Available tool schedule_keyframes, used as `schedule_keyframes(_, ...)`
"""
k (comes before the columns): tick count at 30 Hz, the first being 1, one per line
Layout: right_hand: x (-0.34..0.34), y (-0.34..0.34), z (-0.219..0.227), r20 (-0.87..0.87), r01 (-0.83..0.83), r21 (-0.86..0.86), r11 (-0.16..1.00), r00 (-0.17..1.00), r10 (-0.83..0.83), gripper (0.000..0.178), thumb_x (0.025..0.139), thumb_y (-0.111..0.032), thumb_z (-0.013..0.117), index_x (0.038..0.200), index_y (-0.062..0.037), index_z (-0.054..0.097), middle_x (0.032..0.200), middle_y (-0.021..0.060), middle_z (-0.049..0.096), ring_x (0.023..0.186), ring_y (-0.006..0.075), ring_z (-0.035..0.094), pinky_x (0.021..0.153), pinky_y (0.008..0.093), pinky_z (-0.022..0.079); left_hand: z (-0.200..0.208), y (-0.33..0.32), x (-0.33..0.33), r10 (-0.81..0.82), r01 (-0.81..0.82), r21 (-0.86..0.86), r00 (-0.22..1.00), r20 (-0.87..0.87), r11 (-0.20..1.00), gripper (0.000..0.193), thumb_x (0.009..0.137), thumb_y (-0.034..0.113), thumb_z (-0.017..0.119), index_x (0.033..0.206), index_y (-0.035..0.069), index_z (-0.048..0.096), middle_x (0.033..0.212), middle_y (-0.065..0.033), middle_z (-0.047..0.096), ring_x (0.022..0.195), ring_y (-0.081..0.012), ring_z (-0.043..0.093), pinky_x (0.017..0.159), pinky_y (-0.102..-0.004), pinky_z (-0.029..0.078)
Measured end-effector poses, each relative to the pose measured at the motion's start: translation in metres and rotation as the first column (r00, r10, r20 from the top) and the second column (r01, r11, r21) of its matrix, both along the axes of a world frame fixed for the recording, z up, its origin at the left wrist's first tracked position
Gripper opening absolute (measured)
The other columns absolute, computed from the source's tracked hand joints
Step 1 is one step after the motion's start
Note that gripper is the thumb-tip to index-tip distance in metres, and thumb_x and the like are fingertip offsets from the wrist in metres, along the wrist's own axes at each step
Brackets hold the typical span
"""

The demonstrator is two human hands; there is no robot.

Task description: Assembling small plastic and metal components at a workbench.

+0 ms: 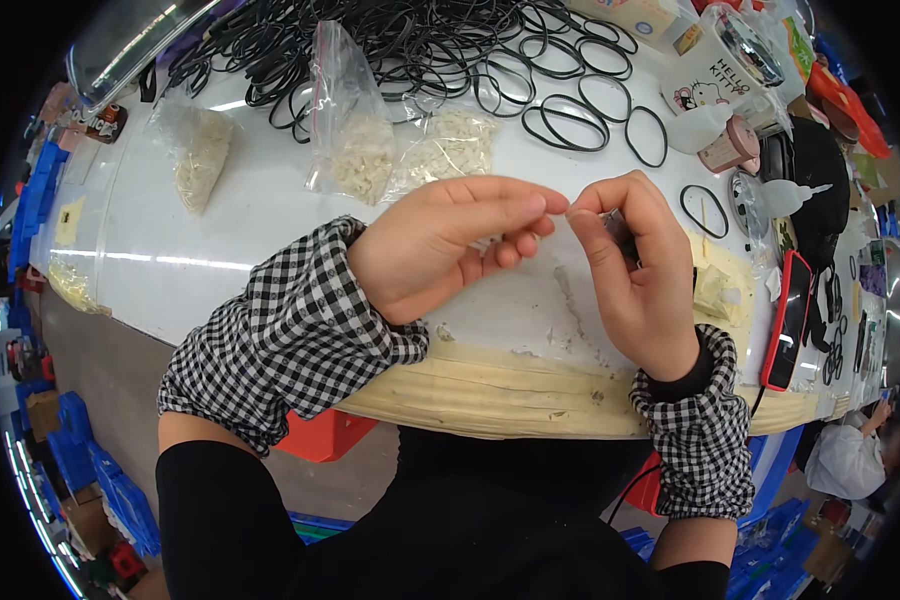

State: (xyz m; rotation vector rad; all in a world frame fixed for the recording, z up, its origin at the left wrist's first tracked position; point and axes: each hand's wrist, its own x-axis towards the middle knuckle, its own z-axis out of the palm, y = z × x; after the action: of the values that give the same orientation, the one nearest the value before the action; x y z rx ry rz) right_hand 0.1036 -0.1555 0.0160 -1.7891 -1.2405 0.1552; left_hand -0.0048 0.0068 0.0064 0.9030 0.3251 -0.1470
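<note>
My left hand (460, 235) and my right hand (635, 265) meet fingertip to fingertip above the near part of the white table. Thumb and index finger are pinched together on the left; whatever they grip is too small to name. A tiny pale speck shows where the two pinches meet. Inside the curled fingers on the right sits a dark, partly shiny thing (622, 238), mostly hidden by the hand. Just beyond my left hand lie a clear bag of small cream-coloured pieces (360, 155) and another such bag (450, 145).
Black rubber-like loops (420, 50) are heaped at the back. Farther left stands a third bag of pale pieces (202, 160). On the right are a white squeeze bottle (790, 198), a pink container (732, 147) and a red-cased phone (788, 320). Yellow tape (470, 395) covers the front edge.
</note>
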Motion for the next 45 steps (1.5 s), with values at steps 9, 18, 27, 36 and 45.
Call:
schedule_keyframes(9,-0.003,0.001,0.001,-0.097,0.011,0.075,0.997,0.995,-0.004,0.009,0.08,0.0,0.063,0.087,-0.0013,0.057,0.076,0.0044,0.049,0.061,0.0116,0.049,0.05,0.0215,0.037,-0.002,-0.008,-0.002,-0.105,0.106,-0.156,0.994,0.013,0.982,0.02,0.095,0.018,0.052,0.105,0.002,0.059,0.091,-0.0008,0.058,0.074,-0.0045,0.049,0.061,-0.0153,0.04)
schedule_keyframes(18,-0.003,0.0,0.001,-0.117,0.037,0.01,0.999,0.993,-0.036,0.01,0.08,-0.001,0.064,0.088,-0.0024,0.059,0.075,0.0028,0.053,0.061,0.009,0.05,0.049,0.0207,0.036,-0.002,-0.005,-0.001,-0.023,0.024,0.023,0.999,-0.04,0.999,0.019,0.093,0.021,0.056,0.096,0.002,0.061,0.082,0.0009,0.057,0.069,-0.0028,0.048,0.054,-0.0134,0.036)
schedule_keyframes(27,-0.006,0.002,-0.001,-0.108,0.072,0.044,0.996,0.992,-0.067,0.012,0.078,-0.001,0.064,0.088,-0.0033,0.059,0.076,0.0022,0.054,0.06,0.0087,0.051,0.048,0.0207,0.037,-0.004,-0.006,-0.001,0.04,-0.041,-0.053,0.999,-0.016,0.998,0.018,0.095,0.019,0.053,0.099,0.002,0.058,0.086,0.0001,0.059,0.07,-0.0027,0.048,0.055,-0.0127,0.037)
schedule_keyframes(36,-0.01,0.004,-0.003,-0.029,0.046,0.098,0.994,0.999,-0.043,0.012,0.078,-0.005,0.067,0.087,-0.0036,0.059,0.075,0.0032,0.055,0.059,0.0111,0.05,0.049,0.0231,0.039,-0.009,-0.007,0.0,0.019,-0.014,-0.099,0.999,0.051,0.995,0.021,0.096,0.024,0.051,0.095,0.004,0.055,0.081,0.0029,0.051,0.065,-0.003,0.04,0.056,-0.0149,0.034)
schedule_keyframes(45,-0.003,-0.001,-0.002,0.213,0.041,-0.063,0.997,0.977,-0.027,0.034,0.081,-0.034,0.069,0.073,-0.0054,0.054,0.063,0.0057,0.055,0.052,0.0208,0.052,0.045,0.0303,0.039,-0.006,-0.005,0.0,-0.108,0.125,-0.106,0.983,0.147,0.987,0.02,0.097,0.024,0.049,0.095,0.005,0.052,0.079,0.0039,0.05,0.064,-0.0023,0.037,0.058,-0.0146,0.033)
